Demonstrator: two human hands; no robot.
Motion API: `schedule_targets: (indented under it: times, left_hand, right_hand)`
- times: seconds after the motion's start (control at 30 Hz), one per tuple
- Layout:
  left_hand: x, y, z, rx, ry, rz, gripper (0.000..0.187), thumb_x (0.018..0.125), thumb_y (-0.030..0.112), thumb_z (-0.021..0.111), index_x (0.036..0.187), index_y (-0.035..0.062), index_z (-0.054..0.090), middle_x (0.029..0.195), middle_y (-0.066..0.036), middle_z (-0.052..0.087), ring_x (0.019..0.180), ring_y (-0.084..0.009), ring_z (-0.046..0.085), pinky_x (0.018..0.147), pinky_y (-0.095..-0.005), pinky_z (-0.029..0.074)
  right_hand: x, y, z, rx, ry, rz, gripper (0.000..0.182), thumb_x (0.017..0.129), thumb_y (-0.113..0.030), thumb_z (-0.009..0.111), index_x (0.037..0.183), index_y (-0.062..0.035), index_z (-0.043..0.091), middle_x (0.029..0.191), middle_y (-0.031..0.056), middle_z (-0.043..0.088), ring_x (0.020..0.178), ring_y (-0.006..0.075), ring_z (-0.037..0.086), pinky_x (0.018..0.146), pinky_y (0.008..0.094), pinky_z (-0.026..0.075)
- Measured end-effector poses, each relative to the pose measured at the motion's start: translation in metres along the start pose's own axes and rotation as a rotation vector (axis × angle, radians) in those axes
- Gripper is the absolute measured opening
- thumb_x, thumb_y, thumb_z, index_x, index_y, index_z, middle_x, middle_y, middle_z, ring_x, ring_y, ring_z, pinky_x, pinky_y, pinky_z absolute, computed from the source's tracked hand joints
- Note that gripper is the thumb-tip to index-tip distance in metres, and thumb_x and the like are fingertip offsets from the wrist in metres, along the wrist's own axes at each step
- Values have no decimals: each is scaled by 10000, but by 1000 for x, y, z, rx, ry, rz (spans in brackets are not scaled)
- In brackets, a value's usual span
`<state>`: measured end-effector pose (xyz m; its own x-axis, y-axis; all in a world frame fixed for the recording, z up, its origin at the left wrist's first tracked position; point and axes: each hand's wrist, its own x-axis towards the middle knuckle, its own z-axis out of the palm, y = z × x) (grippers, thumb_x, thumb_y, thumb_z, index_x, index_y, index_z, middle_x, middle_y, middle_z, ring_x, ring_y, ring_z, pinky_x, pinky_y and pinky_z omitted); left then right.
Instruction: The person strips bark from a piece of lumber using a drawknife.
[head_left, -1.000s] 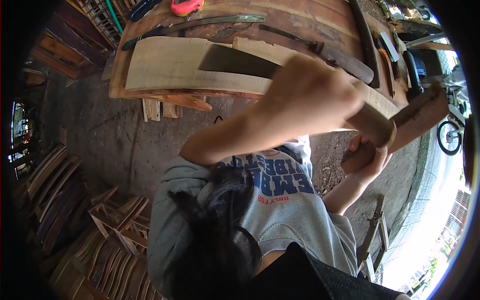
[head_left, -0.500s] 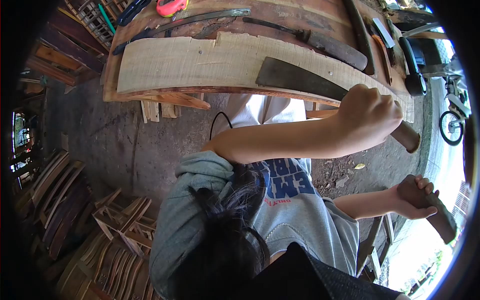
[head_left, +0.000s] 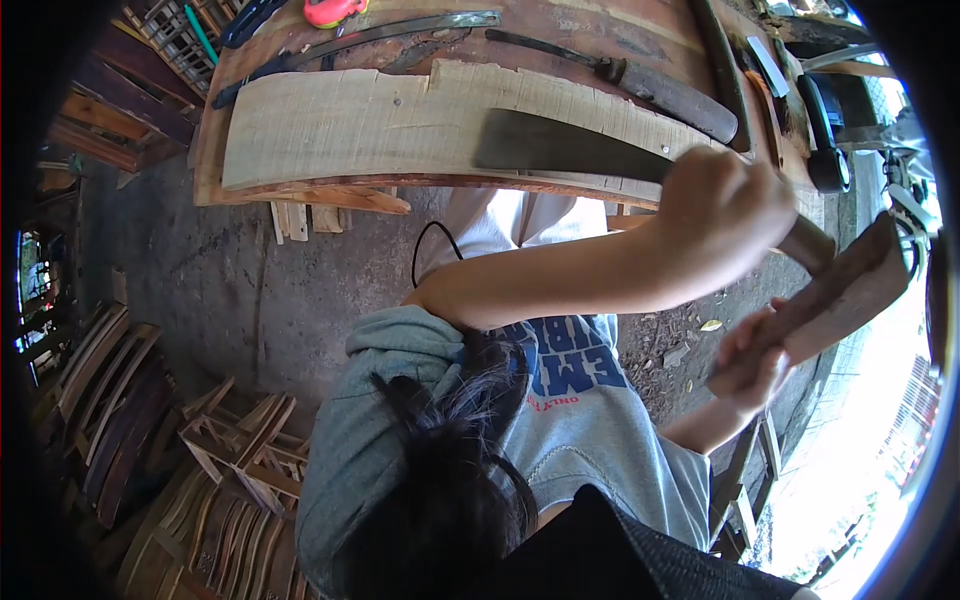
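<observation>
My left hand is wrapped around the handle of a chisel with a wide, dark flat blade that points left. The blade lies over a pale curved board near its front edge. The board rests on the workbench, with two nail or screw heads showing on its face. In my right hand is a wooden mallet, a heavy club-like piece, tilted up to the right. Its upper part sits right by the chisel handle's butt end. My left forearm crosses in front of my body.
Behind the board lie a long blade tool, a wood-handled tool and a red tape measure. Wooden frames and stacked curved pieces stand at left. A bicycle wheel shows partly at far right.
The mallet has swung up and inward from the lower right, to beside the chisel's butt. My left hand and the chisel have shifted a little left.
</observation>
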<state>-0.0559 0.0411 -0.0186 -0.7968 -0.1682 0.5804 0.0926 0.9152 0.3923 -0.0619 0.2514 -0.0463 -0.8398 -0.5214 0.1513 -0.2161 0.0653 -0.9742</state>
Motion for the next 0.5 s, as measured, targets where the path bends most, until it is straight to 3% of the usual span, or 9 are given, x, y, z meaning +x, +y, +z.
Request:
schedule_targets:
  times: [0.07, 0.13, 0.2, 0.23, 0.33, 0.4, 0.43, 0.47, 0.5]
  left_hand:
    - [1, -13, 0, -25, 22, -61, 129, 539, 113, 655, 588, 58, 549, 422, -41, 481, 377, -139, 533, 318, -286, 402]
    - [-1, -17, -2, 24, 22, -65, 116, 540, 105, 640, 575, 58, 540, 418, -51, 475, 369, -142, 528, 315, -288, 398]
    - [-5, -18, -7, 12, 43, -52, 108, 548, 106, 633, 568, 65, 535, 415, -53, 471, 365, -139, 524, 312, -286, 390]
    - [-6, -17, -11, -14, 13, -62, 100, 554, 103, 628, 570, 68, 536, 414, -52, 470, 355, -137, 511, 310, -277, 379]
    - [-9, -25, -14, 31, 49, -64, 97, 556, 100, 625, 565, 73, 532, 410, -47, 462, 339, -130, 486, 307, -271, 367]
    - [-11, -34, -18, 56, 51, -70, 98, 566, 93, 617, 566, 70, 522, 393, -32, 441, 327, -112, 460, 304, -264, 352]
    - [-14, -34, -17, 70, 51, -55, 100, 568, 95, 616, 564, 71, 519, 387, -24, 431, 321, -101, 447, 295, -256, 336]
    - [-18, -34, -18, 85, 54, -42, 102, 570, 96, 615, 561, 73, 516, 380, -16, 422, 316, -90, 435, 287, -248, 321]
    - [-21, -34, -19, 84, 57, -48, 102, 570, 96, 615, 561, 73, 516, 380, -16, 422, 316, -90, 435, 287, -248, 321]
  right_hand:
    - [9, 1, -1, -99, 199, -42, 564, 854, -430, 384, 1155, 44, 328, 707, 105, 466, 548, 149, 483, 484, 253, 403]
    - [19, 0, -17, 438, 290, -177, 524, 876, -398, 361, 1152, 46, 332, 721, 104, 463, 532, 147, 462, 475, 254, 389]
    - [24, -4, -10, 598, 308, -421, 501, 883, -384, 340, 1147, 42, 343, 746, 103, 457, 565, 146, 432, 483, 254, 368]
    - [21, -5, 1, 595, 301, -423, 501, 883, -384, 340, 1147, 42, 343, 746, 103, 457, 565, 146, 432, 483, 254, 368]
    - [7, 3, 37, 90, -8, 8, 614, 822, -423, 461, 1175, 53, 299, 655, 92, 443, 548, 158, 450, 506, 259, 402]
    - [20, 1, 22, 30, 166, -70, 573, 836, -392, 456, 1170, 50, 306, 665, 91, 441, 521, 156, 445, 489, 253, 394]
    - [26, 2, 16, 350, 318, -121, 542, 856, -393, 414, 1165, 42, 318, 682, 91, 445, 530, 152, 445, 482, 253, 387]
    - [32, -5, 4, 573, 213, -209, 516, 875, -381, 362, 1173, 37, 315, 697, 94, 447, 532, 153, 443, 485, 266, 385]
    - [37, -11, 11, 611, 240, -299, 553, 865, -416, 362, 1168, 44, 319, 705, 97, 454, 539, 150, 448, 484, 262, 385]
